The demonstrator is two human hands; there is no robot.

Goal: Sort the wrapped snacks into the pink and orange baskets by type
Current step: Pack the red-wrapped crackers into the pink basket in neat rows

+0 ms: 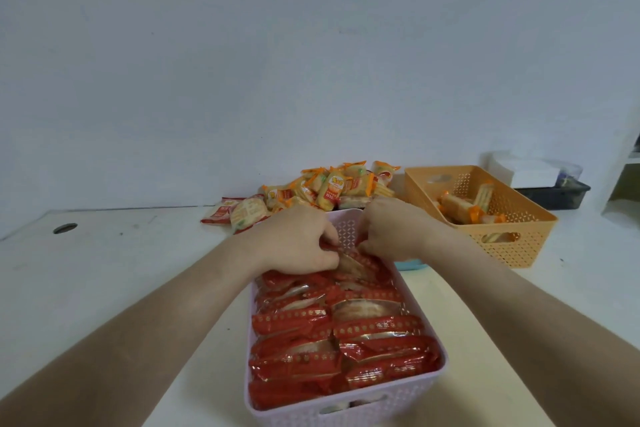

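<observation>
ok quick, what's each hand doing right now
Left hand: closed on a red foil-wrapped snack in the pink plastic basket.
Right hand: pinching the same snack.

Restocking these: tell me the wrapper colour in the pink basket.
Red with gold dots, on the wrapped snacks in the head view.

Both forearms reach forward — left hand (298,243) and right hand (391,230) close together, fingers curled down.

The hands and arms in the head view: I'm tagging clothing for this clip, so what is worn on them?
Nothing visible. The left hand and the right hand are bare, with no gloves, and no rings or watch show. Both forearms are uncovered right down to the frame's lower edge: no sleeves, bands or markings appear.
</observation>
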